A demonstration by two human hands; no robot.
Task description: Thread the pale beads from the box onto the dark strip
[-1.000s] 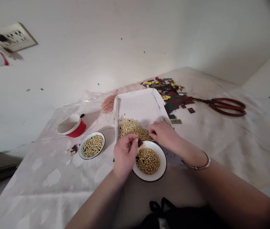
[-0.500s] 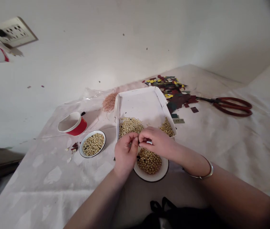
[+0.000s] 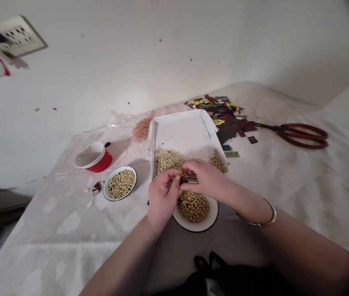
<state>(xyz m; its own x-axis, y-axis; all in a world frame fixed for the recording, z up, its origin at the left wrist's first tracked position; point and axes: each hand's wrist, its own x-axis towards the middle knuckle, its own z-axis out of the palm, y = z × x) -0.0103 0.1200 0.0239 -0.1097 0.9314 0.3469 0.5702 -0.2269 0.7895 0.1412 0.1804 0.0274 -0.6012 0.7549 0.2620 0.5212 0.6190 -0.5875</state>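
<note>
Where the left hand (image 3: 164,197) meets the right hand (image 3: 207,176): head view, clock face centred on the near bowl (image 3: 214,214); the fingertips come together at eleven, over its far side.
Left pinch: hand between nine and ten, thumb and forefinger narrowed together, apparently on the dark red piece (image 3: 183,179).
Dark red piece: small, at eleven, between both sets of fingertips, partly covered.
Right fingers: hand at one, curled, with a slight gap behind the tips; whether they grip anything, I cannot tell.
Just changed: one second ago the right fingers were at the beads in the tray (image 3: 180,129), apart from the left; half a second ago they had reached the left pinch, and they remain there.
What that means: the handling now happens at the paired fingertips instead of the tray, the left hand acting as the steady side.
Beads: a left heap (image 3: 168,159) and a right heap (image 3: 216,162) in the tray at twelve; more inside the near bowl and the small bowl (image 3: 111,174), between nine and ten.
Further out: red cup (image 3: 101,162) at ten, pink fibres (image 3: 141,130) at eleven, coloured chips (image 3: 233,127) at one, shears (image 3: 285,132) at two.
</note>
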